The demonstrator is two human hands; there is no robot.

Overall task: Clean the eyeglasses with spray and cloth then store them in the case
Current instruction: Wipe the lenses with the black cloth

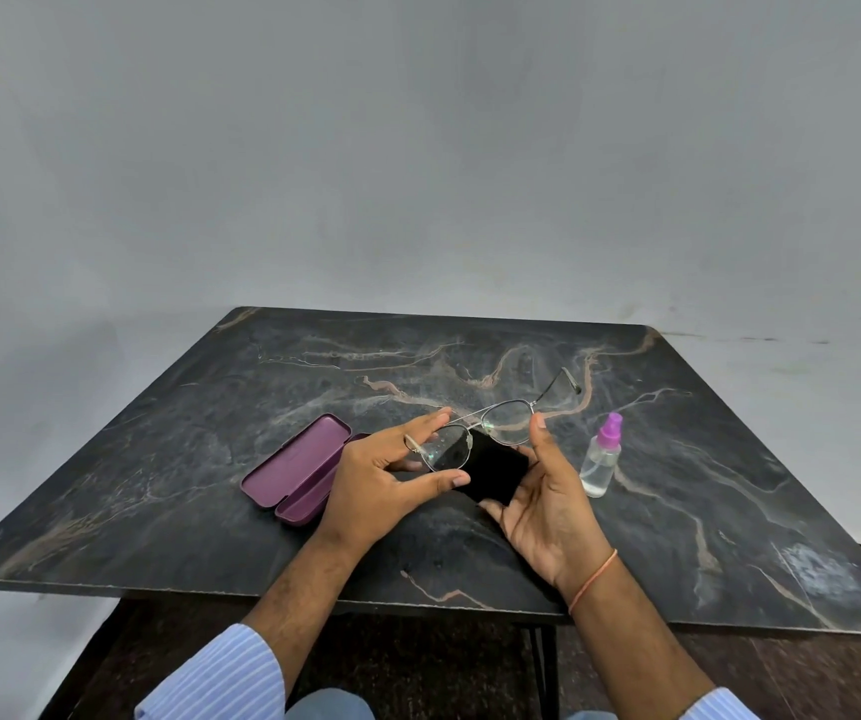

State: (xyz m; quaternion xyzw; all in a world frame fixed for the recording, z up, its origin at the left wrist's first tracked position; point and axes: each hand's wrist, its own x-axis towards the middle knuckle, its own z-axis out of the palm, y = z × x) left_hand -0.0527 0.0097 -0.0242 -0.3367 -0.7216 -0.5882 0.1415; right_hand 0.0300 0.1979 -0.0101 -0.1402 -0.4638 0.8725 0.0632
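Thin metal-framed eyeglasses (509, 420) hang above the dark marble table (210, 407), one temple arm pointing away to the right. My left hand (381, 485) holds them by the left lens rim, fingers on top and thumb underneath. My right hand (542, 491) holds a black cloth (496, 470) under the glasses, palm up, its thumb raised beside the right lens. Droplets show on the left lens. A purple eyeglass case (293, 467) lies open on the table to the left of my hands. At the right stands a small clear spray bottle (602, 462) with a purple nozzle.
The table's near edge (262, 589) runs just under my forearms, and a black table leg shows below it. A grey wall rises behind the table. Dark floor lies beneath.
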